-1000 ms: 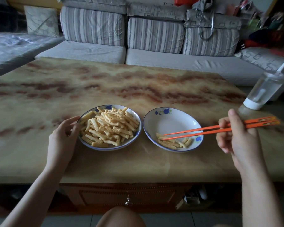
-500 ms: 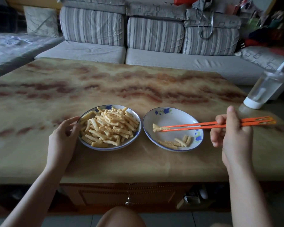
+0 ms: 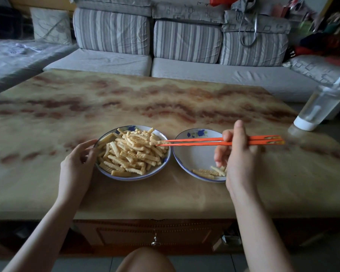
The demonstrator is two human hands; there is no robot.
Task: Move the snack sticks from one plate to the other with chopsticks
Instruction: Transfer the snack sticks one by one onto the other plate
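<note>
My right hand [image 3: 237, 154] is closed around the orange chopsticks [image 3: 214, 141], thumb up, forearm rising from five o'clock; they lie nearly level, pointing to nine o'clock across the near-empty plate [image 3: 192, 154]. Their tips pinch one snack stick [image 3: 159, 142] over the three o'clock edge of the full plate [image 3: 126, 177], above the heaped snack sticks [image 3: 130, 154]. A few sticks [image 3: 208, 172] lie at that second plate's six o'clock. My left hand [image 3: 77, 163] curls loosely, fingertips touching the full plate's rim at nine o'clock, wrist on the tabletop [image 3: 126, 99]
</note>
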